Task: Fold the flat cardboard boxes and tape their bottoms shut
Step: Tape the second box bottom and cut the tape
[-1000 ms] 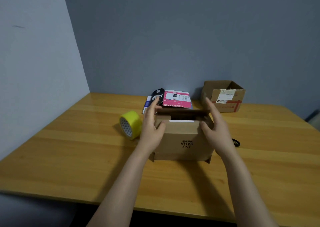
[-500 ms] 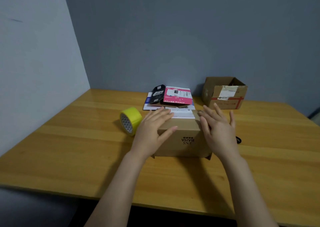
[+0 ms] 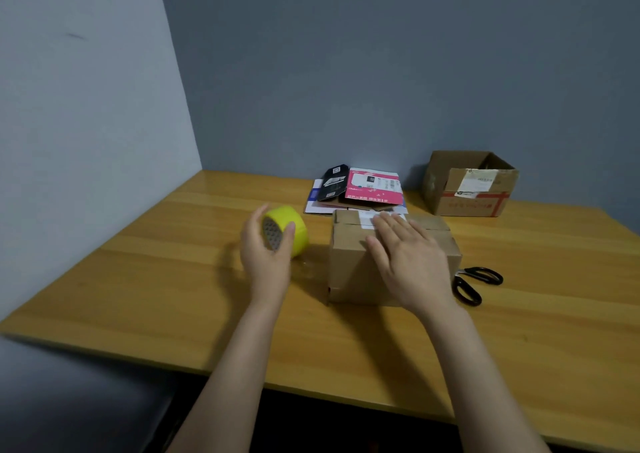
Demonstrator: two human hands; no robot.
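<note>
Right now the nearest cardboard box (image 3: 349, 265) stands folded on the table (image 3: 166, 290), its flaps turned in and lying closed on the upward face. No tape crosses the seam as far as can be seen, so I judge the folding of this one done and the sealing not yet begun. The right hand (image 3: 412, 258) lies flat on top of the box, fingers straight and a little spread, pressing the flaps down; it holds nothing. Just left of the box the left hand (image 3: 266, 258) is curled round the yellow tape roll (image 3: 294, 224), thumb across its open face and fingers behind it. Whether the roll is lifted or sits on the table I cannot tell. Just right of the box, close by its lower corner, lie black-handled scissors (image 3: 474, 284). Directly behind the box is a stack of flat boxes (image 3: 375, 186), a pink one and a black one uppermost, none folded, so a good part of the job looks left. Farther behind the box and to its right, near the wall (image 3: 381, 72), stands an open brown carton (image 3: 467, 189) with a label and red tape on its side; its bottom is hidden.
</note>
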